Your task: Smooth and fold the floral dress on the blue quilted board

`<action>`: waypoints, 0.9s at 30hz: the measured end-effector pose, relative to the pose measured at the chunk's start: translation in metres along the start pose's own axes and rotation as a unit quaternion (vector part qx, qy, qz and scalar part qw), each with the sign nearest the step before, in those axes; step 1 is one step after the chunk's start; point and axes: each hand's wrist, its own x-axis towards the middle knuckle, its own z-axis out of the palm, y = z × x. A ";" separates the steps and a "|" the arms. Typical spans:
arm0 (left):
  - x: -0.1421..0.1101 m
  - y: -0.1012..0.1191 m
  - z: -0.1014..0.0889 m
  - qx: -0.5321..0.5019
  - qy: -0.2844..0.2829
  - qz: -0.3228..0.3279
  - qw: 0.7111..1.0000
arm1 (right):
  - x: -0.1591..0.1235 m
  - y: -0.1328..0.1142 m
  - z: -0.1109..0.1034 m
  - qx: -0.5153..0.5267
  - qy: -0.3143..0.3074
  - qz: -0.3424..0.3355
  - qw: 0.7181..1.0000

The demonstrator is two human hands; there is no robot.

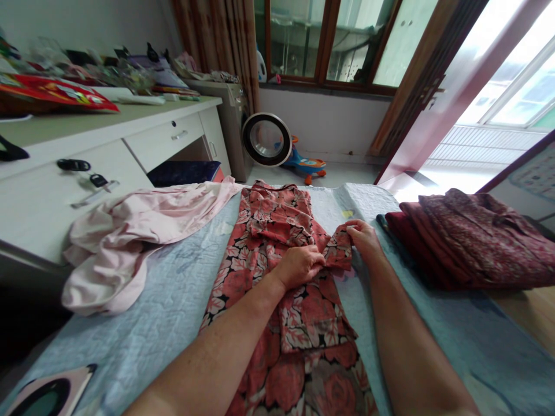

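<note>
A red floral garment (269, 277) lies lengthwise down the middle of the bed, with black and pale leaf patterns. One sleeve lies folded over its body, its cuff end toward me. My left hand (302, 264) is closed on the cloth near the base of the other sleeve (339, 247), at the garment's right side. With fingers pinched, my right hand (363, 236) grips the outer end of that sleeve, which sticks out to the right between both hands. The fingertips of my left hand are partly hidden.
A crumpled pale pink garment (125, 237) lies at the bed's left. On the right is a stack of folded dark red clothes (472, 237). A pink-framed object (52, 393) sits at the lower left. Beyond the blue quilt (182, 283) stand a white cabinet (60, 196) and an open washing machine door (267, 140).
</note>
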 end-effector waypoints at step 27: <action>0.000 0.003 -0.002 -0.012 -0.003 -0.009 1.000 | 0.005 0.007 -0.003 -0.126 0.018 -0.036 0.991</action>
